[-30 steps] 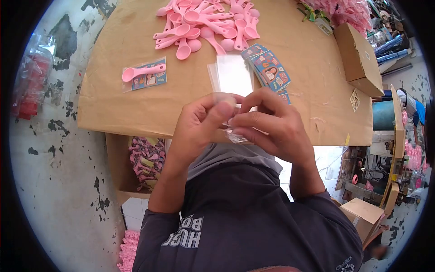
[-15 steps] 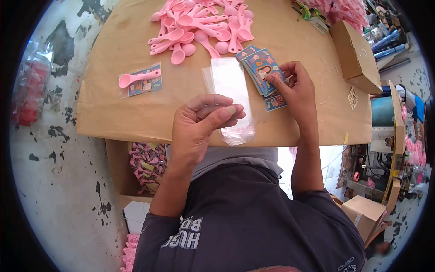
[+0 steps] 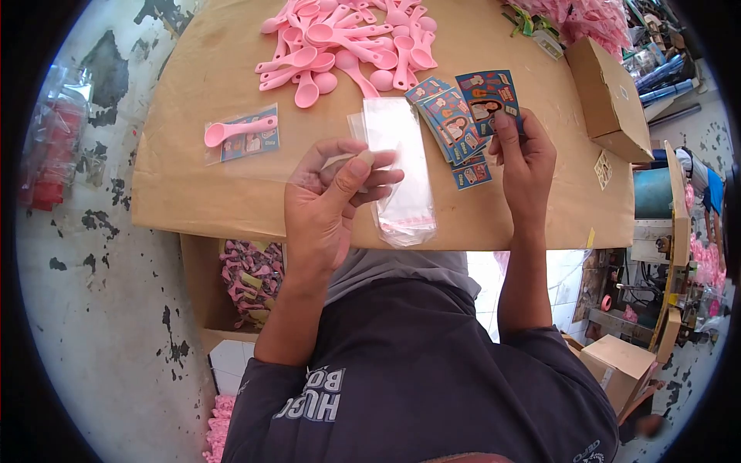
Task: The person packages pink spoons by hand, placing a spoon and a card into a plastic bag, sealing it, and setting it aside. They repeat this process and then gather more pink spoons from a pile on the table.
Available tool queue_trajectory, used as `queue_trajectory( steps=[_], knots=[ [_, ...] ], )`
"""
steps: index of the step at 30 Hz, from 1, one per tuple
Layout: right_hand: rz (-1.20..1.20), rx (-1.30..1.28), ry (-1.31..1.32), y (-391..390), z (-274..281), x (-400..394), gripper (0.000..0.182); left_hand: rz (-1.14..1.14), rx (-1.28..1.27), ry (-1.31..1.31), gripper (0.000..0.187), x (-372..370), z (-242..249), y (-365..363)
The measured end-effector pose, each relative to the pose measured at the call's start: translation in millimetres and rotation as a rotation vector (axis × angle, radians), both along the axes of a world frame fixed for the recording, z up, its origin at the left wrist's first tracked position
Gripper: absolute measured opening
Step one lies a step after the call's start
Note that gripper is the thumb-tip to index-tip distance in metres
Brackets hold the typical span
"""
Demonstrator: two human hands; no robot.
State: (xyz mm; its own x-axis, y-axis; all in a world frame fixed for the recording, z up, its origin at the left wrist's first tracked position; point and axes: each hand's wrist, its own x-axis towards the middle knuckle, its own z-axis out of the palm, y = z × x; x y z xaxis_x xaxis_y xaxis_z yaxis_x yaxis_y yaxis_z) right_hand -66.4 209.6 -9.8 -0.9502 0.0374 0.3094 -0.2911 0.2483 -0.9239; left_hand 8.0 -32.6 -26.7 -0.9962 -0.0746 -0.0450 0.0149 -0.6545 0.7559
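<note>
On the far left, red things in clear bags (image 3: 48,147) lie on the grey, chipped floor, well apart from the worktop (image 3: 193,177). The worktop is covered in brown paper, and its near edge runs just in front of the person's body. Its left part is mostly bare, with only one packed bag (image 3: 243,135) lying there, a pink spoon and a card inside it. Under that edge sits an open box (image 3: 248,274) full of packed pink things.

The left hand (image 3: 328,204) is raised over the near edge. Its thumb and fingers are pressed together on the top of a clear bag (image 3: 401,193), pinching it. The clear bag hangs down past the worktop edge. More empty bags (image 3: 390,123) lie flat just behind it.

At the back lies a pile of pink spoons (image 3: 347,42), well apart from both hands. To the right of the flat bags is a fanned stack of cards (image 3: 448,123).

The right hand (image 3: 529,166) is lifted just above that stack and pinches one picture card (image 3: 488,91) by its lower edge, holding it up. There is bare brown paper to the right of this hand, up to a brown cardboard box (image 3: 610,100) near the right edge. Past that edge are shelves and more boxes.
</note>
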Motion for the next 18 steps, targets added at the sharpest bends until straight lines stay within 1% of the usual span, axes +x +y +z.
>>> queue_trajectory(
  steps=[1,3,4,6,7,9,12,13,18],
  knots=[
    [-0.001,-0.004,0.0,-1.0,2.7,2.7,0.023,-0.015,-0.028,0.021,0.016,-0.8,-4.8,-2.3],
    [0.101,-0.177,-0.117,-4.1,7.5,10.5,0.023,0.017,-0.032,0.061,0.017,-2.7,-8.9,-3.3],
    [0.103,-0.181,-0.122,-4.4,8.4,14.8,0.023,0.05,-0.032,0.104,0.019,-3.8,-10.1,-4.1],
    [0.225,-0.194,-0.255,-4.7,10.1,24.8,0.024,0.057,-0.037,0.074,0.021,-6.2,-6.7,-5.0],
    [0.228,-0.196,-0.258,-6.1,12.6,30.2,0.024,0.06,-0.038,0.053,0.024,-7.1,-3.9,-4.7],
    [0.321,-0.186,-0.378,-11.8,17.2,39.2,0.025,0.073,-0.019,0.028,0.026,-8.0,2.2,0.2],
    [0.316,-0.172,-0.408,-22.6,16.9,44.5,0.025,0.061,0.009,0.011,0.028,-7.0,3.1,4.3],
    [0.291,-0.217,-0.394,-27.8,15.9,45.2,0.024,0.039,0.017,0.014,0.028,-6.2,3.1,5.0],
    [0.315,-0.239,-0.387,-37.7,14.6,44.9,0.024,0.049,0.003,0.003,0.028,-1.6,4.2,8.1]
  ],
)
